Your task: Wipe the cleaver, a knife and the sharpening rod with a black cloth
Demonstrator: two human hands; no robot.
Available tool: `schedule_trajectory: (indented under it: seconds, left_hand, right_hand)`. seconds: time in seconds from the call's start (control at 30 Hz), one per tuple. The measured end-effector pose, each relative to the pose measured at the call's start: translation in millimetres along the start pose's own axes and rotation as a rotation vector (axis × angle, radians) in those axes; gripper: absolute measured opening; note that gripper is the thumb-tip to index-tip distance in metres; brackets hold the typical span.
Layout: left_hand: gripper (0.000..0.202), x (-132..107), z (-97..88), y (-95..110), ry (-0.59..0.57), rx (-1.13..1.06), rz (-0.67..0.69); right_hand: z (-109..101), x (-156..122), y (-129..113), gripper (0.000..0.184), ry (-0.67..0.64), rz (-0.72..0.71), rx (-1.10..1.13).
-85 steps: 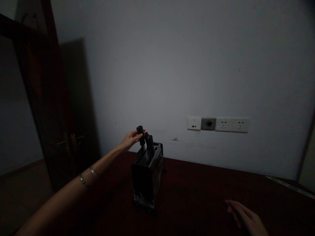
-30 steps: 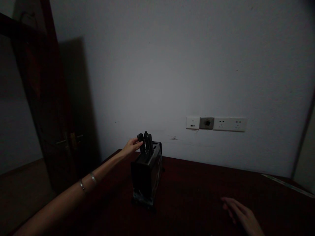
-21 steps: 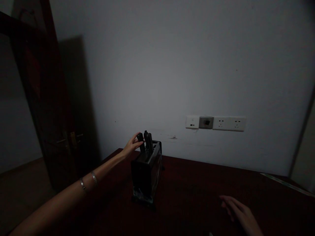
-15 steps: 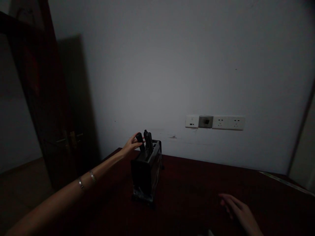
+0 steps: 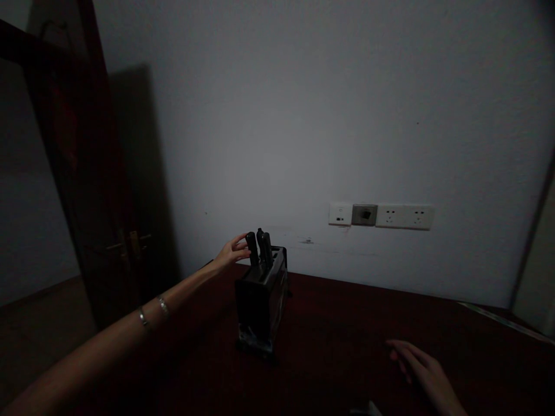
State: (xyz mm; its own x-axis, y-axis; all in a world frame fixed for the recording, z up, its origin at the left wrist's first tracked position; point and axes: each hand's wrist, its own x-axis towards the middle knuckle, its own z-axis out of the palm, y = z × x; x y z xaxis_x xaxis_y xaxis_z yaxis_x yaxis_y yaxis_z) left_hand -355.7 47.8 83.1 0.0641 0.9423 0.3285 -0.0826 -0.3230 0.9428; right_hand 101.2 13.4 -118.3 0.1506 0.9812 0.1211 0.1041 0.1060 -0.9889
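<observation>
Showed three handles point(image 5: 261, 245) in block point(image 5: 256, 309), lower centre; left hand point(image 5: 229, 254) unclenched alongside; right hand point(image 5: 420, 368) unclenched, lower right; tabletop point(image 5: 338, 323) between.

A black, box-shaped holder with a slotted top point(image 5: 254, 309) stands upright on the dark reddish surface point(image 5: 342, 323), narrow end facing the camera. One straight black handle point(image 5: 252, 251) leans slightly left; two similar black handles point(image 5: 267, 249) rise close beside it.

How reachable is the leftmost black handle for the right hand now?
Probably not easily: the other two handles stand between the right hand and the leftmost handle, where the left hand is.
</observation>
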Motion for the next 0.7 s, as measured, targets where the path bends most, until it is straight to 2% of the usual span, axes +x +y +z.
schedule_trajectory:
  seconds: [0.3, 0.53, 0.7]
  left_hand:
    - [0.072, -5.7, 4.2, 3.7, 0.056, -0.009, -0.005]
    - [0.068, -2.8, 3.6, 0.8, 0.07, -0.02, -0.002]
    - [0.061, -2.5, 4.0, 2.0, 0.071, 0.003, -0.002]
  right_hand:
    - [-0.4, 0.9, 4.2, 0.041, -0.003, -0.002, -0.005]
    - [2.0, -3.6, -2.3, 0.042, -0.003, 0.002, 0.007]
    - [0.8, -2.7, 2.5, 0.042, 0.002, 0.004, 0.014]
